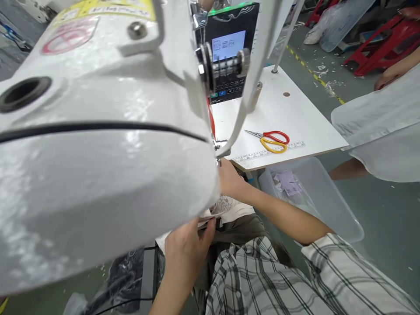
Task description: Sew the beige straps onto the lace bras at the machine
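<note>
A large white sewing machine fills the left of the head view and hides much of the work area. Below its head, my left hand is closed on the edge of a pale lace fabric piece, thumb and fingers pinching it. My right hand reaches in by the needle and presser foot area. Its fingers are hidden behind the machine head, so their grip does not show. The fabric hangs over my lap between both hands.
Red-and-yellow-handled scissors lie on the white tabletop beside a ruler strip. A control panel stands behind. Under the table edge is a clear plastic bin. Another person in white clothing is at the right, near red stools.
</note>
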Available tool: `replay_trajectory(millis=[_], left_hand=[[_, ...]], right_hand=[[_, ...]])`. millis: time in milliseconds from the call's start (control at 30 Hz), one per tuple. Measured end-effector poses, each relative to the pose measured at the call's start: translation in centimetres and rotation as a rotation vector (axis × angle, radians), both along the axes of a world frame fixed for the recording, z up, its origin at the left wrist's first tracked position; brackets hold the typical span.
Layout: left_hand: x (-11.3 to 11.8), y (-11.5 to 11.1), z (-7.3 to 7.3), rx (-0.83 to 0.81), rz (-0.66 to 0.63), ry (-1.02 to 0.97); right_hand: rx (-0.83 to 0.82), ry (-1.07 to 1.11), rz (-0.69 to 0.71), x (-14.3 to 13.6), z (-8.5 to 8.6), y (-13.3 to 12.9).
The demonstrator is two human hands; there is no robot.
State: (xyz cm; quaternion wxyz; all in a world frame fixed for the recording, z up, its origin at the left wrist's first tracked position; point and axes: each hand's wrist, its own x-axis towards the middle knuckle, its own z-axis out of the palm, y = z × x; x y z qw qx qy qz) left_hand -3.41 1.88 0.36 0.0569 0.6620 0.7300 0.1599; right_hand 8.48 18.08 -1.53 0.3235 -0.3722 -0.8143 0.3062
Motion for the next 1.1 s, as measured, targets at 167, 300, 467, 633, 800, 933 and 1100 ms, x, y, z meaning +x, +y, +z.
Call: replay_trajectory(millis=[167,300,467,633,800,933,1100], left_hand=[[0.8,0.1,0.4,-0.007,-0.033,0.031],[0.7,-0.1,0.4,0.009,-0.026,0.048],[0.8,-0.2,0.4,0.012,-0.040,0.017],[0.9,-0.2,0.7,0.015,-0.058,0.008],[0.4,-1.0,-0.7,0.048,0.027,-0.015],[0.9,-1.3,-1.6,0.123,0.105,-0.025],[3.0,-2.5,-2.5,0.203,0.015,0.015]], right_hand=[[-0.087,0.120,0.013,0.7,0.4,0.0],[-0.059,0.173,0.002,0.9,0.1,-0.1],[-0.113,0.341,-0.004,1.5,-0.3,-0.9],[-0.312,0.526,-0.083,3.0,-1.6,-2.1],[-0.473,0.484,-0.061,4.3,-2.8,-4.0],[-0.544,0.456,-0.029,4.9,-2.4,-5.8],[-0.501,0.458,0.056,5.8,-1.2,-8.2]])
